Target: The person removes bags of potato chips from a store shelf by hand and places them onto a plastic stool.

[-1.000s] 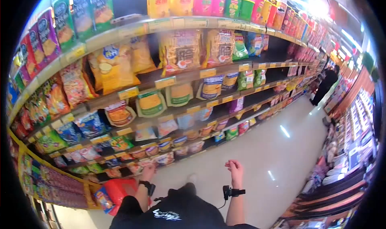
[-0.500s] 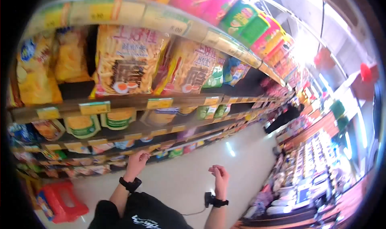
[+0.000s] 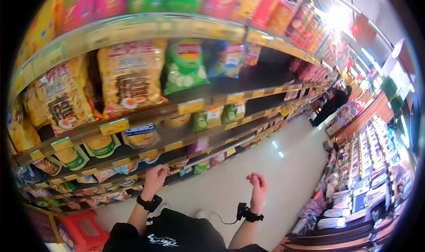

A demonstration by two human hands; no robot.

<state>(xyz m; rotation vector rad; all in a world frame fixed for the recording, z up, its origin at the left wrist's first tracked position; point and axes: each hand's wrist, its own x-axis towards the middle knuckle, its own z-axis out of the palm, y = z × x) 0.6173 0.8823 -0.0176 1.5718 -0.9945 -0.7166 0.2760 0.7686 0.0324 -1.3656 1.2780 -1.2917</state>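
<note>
My left hand (image 3: 155,180) hangs in the air in front of the lower shelves, fingers curled in, with nothing seen in it. Over the pale aisle floor, my right hand (image 3: 258,192) is held up, its fingers also bent together and holding nothing visible. Each wrist wears a black strap with a small device; a thin cable runs from the right one. Nearest the left hand are the bagged snacks on the lower shelves. Higher up stand a yellow snack bag with egg pictures (image 3: 130,77), a green chip bag (image 3: 186,68) and a blue bag (image 3: 228,59).
The shelf rack (image 3: 177,108) with yellow price tags runs along my left. A red plastic stool or basket (image 3: 84,230) stands on the floor at lower left. To the right is a low display of packed goods (image 3: 354,199). A person in dark clothes (image 3: 332,105) is farther down the aisle.
My view has shifted along the aisle, so the shelf goods appear farther left and the green chip bag shows fully. Both hands stay raised and curled, holding nothing visible.
</note>
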